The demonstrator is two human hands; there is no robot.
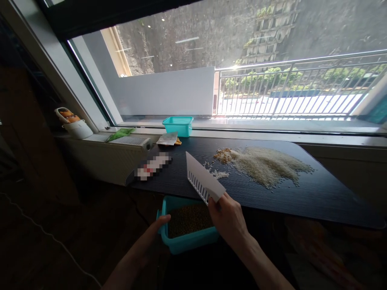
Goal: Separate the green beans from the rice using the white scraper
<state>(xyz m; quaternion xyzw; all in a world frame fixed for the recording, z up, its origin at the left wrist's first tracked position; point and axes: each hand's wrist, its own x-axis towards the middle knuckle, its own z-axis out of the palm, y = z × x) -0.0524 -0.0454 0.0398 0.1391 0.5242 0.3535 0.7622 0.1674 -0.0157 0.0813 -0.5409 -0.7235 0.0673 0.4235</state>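
Note:
My left hand (155,229) grips the left rim of a teal plastic box (187,241) held below the near edge of the dark table (302,193). The box is filled with brownish beans (189,219). My right hand (228,219) is closed on a white slotted plastic card (203,181), which slants up over the table's edge above the box. On the table lies a wide heap of white rice (267,165) with a small cluster of yellowish beans (223,155) at its left end. A few loose grains (220,174) lie near the card.
A second teal box (178,125) stands on the window sill, with a silvery packet (167,139) in front of it. A blurred-out object (152,166) lies at the table's left. A radiator (130,141), green item (120,134) and white pot (77,129) sit at left.

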